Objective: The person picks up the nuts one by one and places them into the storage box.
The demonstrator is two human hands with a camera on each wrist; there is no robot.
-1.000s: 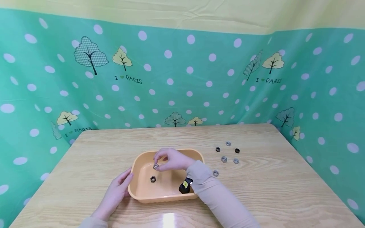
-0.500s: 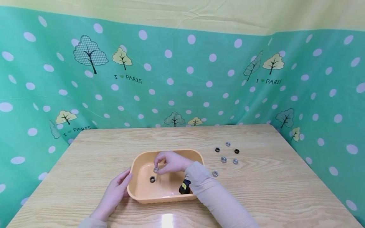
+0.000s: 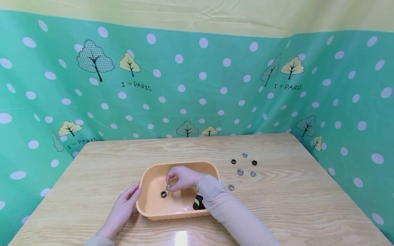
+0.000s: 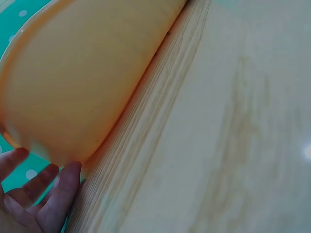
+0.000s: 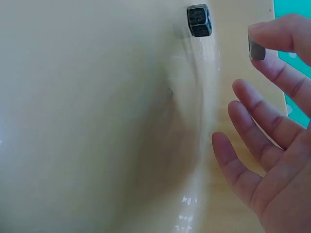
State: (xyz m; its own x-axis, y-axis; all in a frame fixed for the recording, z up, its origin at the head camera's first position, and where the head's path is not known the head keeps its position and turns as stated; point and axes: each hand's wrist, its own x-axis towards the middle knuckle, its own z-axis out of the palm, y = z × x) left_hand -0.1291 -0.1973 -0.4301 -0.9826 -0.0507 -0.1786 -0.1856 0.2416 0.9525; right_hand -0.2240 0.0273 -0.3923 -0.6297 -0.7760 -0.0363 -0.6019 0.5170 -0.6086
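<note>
My right hand (image 3: 183, 176) reaches into an orange plastic basin (image 3: 178, 216) and pinches a silver hex nut (image 3: 168, 187) between thumb and forefinger. In the right wrist view, that nut (image 5: 257, 50) sits between the two fingertips while the other fingers spread loosely. A dark hex nut (image 3: 163, 194) lies on the basin floor, just below the held one in the head view. At the basin's left end rests my left hand (image 3: 124, 204). Its relaxed fingers (image 4: 67, 187) touch the outer wall near the corner in the left wrist view.
On the wooden table (image 3: 292, 205) right of the basin lie several loose nuts, among them a silver nut (image 3: 240, 172) and a black nut (image 3: 254, 163). The black wrist camera (image 3: 198, 202) hangs by the basin's front wall. A green dotted curtain (image 3: 197, 85) stands behind.
My right hand has lowered the silver nut toward the basin floor, nearer the dark nut. The left hand has stayed at the basin's end.
</note>
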